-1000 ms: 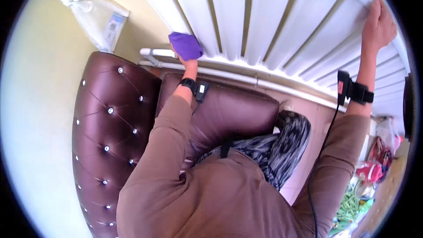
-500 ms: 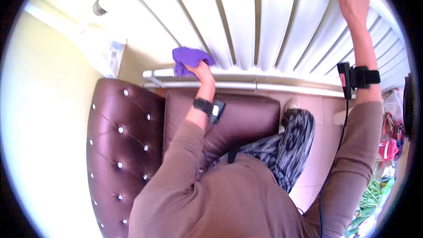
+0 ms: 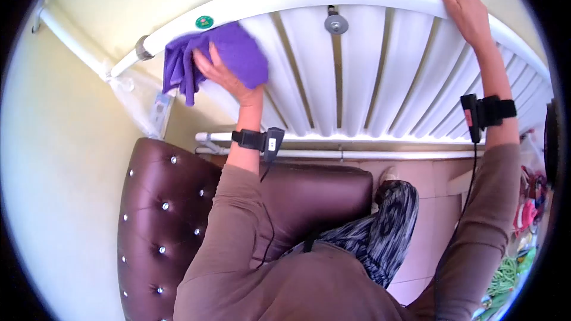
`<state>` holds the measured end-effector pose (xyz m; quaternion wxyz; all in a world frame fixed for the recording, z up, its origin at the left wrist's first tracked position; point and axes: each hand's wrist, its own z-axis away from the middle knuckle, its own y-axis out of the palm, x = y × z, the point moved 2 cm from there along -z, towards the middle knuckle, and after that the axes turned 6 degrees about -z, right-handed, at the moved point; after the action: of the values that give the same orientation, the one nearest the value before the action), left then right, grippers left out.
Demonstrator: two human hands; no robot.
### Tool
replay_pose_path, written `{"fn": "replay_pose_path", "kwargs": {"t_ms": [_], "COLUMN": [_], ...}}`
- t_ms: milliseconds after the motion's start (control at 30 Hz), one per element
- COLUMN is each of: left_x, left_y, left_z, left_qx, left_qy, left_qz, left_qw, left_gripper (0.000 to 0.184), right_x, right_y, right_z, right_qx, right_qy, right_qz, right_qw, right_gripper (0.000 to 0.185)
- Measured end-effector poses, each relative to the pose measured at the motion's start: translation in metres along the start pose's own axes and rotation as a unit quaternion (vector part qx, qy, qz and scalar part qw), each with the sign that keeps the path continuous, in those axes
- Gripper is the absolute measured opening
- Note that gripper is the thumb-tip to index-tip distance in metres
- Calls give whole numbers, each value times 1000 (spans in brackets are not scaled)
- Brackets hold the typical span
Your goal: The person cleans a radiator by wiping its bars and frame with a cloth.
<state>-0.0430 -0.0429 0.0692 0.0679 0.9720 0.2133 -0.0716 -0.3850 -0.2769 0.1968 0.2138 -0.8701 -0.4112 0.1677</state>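
A white radiator (image 3: pixel 357 65) with upright slats and a curved top rail fills the upper middle. At its left end my left hand (image 3: pixel 223 74) presses a bunched purple cloth (image 3: pixel 238 53) against the slats, just below a small green sticker (image 3: pixel 204 22). Part of the cloth hangs down beside the fingers. On the right, my right hand (image 3: pixel 465 15) rests over the top rail, its fingers laid across the edge and nothing visible in it. A round metal disc (image 3: pixel 336 24) is fixed on the slats between the two hands.
Below the radiator run white pipes (image 3: pixel 309 154). A brown tufted sofa (image 3: pixel 163 220) stands at lower left, its seat under my left arm. A plastic bag (image 3: pixel 134 104) hangs from the pipe on the left. Bags and green cords (image 3: pixel 504 276) lie at lower right.
My left hand and the purple cloth have moved from the slats' lower end up towards the top rail. My right hand has stayed along the top edge. The view has shifted, showing more of the rail.
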Motion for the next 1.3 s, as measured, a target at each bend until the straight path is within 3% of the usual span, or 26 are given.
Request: {"fn": "replay_pose_path", "kwargs": {"t_ms": [67,167,233,267,333,367,400,433,500,533,600,633,700,800,900,967,1033,1067,1200,1267,1300], "left_x": [17,35,34,38,54,86,88,90,51,44,45,42,25,8,-17,-53,-71,-73,-84,-80,-79], "left_y": [13,19,7,1,-12,-14,-22,-32,-62,-69,-83,-82,-89,-90,-71,-63,-46,-34,-7,0,-1], "left_z": [15,56,88,109,160,210,236,260,247,252,271,274,257,218,163,95,41,22,-31,-20,-9], "left_qx": [38,-1,1,19,52,135,209,235,326,327,416,428,417,352,285,243,154,157,68,43,46], "left_qy": [-145,-323,-384,-492,-652,-522,-399,-267,-80,-83,-114,-215,-260,-281,-259,-104,-26,15,106,127,127], "left_qz": [178,350,369,479,633,426,291,124,-68,-67,-51,19,46,83,213,124,139,120,53,54,58], "left_qw": [973,879,846,726,414,726,844,926,940,939,901,878,870,889,898,956,978,980,991,989,989], "left_gripper": [33,17,18,22,33,41,48,55,66,66,67,71,65,65,46,48,54,54,54,55,54], "right_x": [2,24,30,27,27,29,32,36,35,35,34,33,26,18,22,23,21,21,16,-2,2], "right_y": [3,-3,-8,-7,-8,-10,-12,-16,-12,-12,-13,-15,-9,-2,-6,-9,-8,-7,-10,1,2], "right_z": [-1,-1,-1,-1,-1,-2,-3,-3,-4,-3,-1,-1,-2,-2,-6,-4,-4,-4,-5,-4,-2], "right_qx": [27,-71,-101,-89,-114,-94,-76,-82,-105,-124,-132,-116,-97,-61,-78,-35,-33,-31,-11,77,0], "right_qy": [138,125,128,118,70,84,97,87,76,73,64,78,99,122,101,125,130,137,161,209,94], "right_qz": [32,-10,-21,-6,51,51,46,46,46,35,24,35,42,45,33,31,34,37,23,104,170], "right_qw": [990,990,986,989,990,991,991,992,990,989,989,990,989,990,991,991,990,989,987,969,981], "right_gripper": [39,40,37,32,47,47,47,45,46,46,47,46,45,44,44,45,46,46,49,41,30]}}
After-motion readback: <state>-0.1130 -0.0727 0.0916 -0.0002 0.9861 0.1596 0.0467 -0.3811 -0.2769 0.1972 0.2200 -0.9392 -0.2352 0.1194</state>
